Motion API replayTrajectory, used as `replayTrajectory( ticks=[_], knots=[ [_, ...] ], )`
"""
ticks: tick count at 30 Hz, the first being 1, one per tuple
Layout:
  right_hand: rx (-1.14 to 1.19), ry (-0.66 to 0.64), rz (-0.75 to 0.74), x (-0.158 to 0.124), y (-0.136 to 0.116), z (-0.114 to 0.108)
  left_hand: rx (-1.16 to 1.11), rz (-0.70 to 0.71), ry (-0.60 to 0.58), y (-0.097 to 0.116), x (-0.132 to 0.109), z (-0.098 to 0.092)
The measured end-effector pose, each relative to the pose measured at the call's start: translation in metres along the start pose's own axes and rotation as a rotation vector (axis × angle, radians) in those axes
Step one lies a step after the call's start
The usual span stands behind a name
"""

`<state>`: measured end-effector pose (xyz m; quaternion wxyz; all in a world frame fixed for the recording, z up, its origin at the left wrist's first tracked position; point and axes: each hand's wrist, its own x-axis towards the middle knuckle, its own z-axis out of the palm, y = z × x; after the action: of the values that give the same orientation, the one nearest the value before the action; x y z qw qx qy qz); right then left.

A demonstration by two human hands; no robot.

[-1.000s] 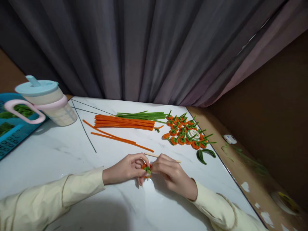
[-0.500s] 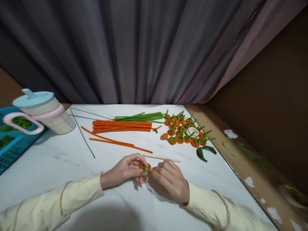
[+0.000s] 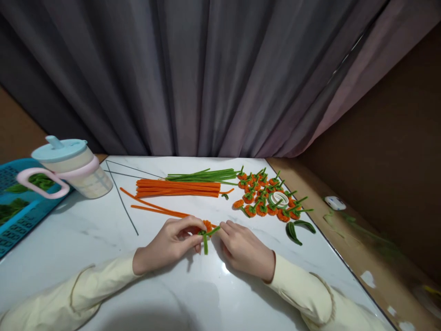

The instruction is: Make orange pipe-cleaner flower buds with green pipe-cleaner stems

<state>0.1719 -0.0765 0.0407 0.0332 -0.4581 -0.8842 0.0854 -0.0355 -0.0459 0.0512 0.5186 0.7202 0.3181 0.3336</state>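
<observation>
My left hand (image 3: 172,241) pinches a small orange pipe-cleaner pumpkin (image 3: 207,225) with green stem ends (image 3: 206,239) sticking out below and to the right. My right hand (image 3: 243,248) meets it from the right, fingertips closed on the green stem end. Both hands rest low on the white marble table (image 3: 103,239). Both sleeves are pale yellow.
Orange pipe cleaners (image 3: 177,187) and green ones (image 3: 203,174) lie behind the hands. A heap of finished pumpkins (image 3: 265,197) surrounds a white tape roll (image 3: 278,199). Green leaf shapes (image 3: 295,230) lie right. A lidded cup (image 3: 70,168) and blue basket (image 3: 17,207) stand left. Thin wires (image 3: 122,202) lie near.
The green stem ends now stick out from the pumpkin, where earlier they were tucked tight. The wooden stick seen behind the hands is no longer visible. The view has shifted slightly.
</observation>
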Motion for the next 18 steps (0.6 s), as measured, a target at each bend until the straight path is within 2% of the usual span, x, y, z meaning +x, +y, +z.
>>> replayTrajectory(
  ticks=[3,5,8,11,14,18],
  knots=[
    [0.017,-0.122,0.074,0.008,0.001,-0.003,0.169,0.132,0.074,0.008,0.002,-0.009],
    [0.134,-0.125,0.097,0.012,0.006,-0.012,0.223,0.186,0.131,0.012,0.003,-0.015],
    [0.459,0.004,0.075,0.016,0.006,-0.038,0.241,0.225,0.226,0.018,0.006,-0.022],
    [0.981,0.06,0.16,0.019,-0.009,-0.068,0.311,0.287,0.329,0.022,0.007,-0.029],
    [1.393,-0.002,0.233,0.023,-0.029,-0.085,0.429,0.409,0.393,0.023,0.006,-0.032],
    [1.603,-0.12,0.186,0.029,-0.04,-0.084,0.608,0.579,0.369,0.018,0.001,-0.035]
  ],
)
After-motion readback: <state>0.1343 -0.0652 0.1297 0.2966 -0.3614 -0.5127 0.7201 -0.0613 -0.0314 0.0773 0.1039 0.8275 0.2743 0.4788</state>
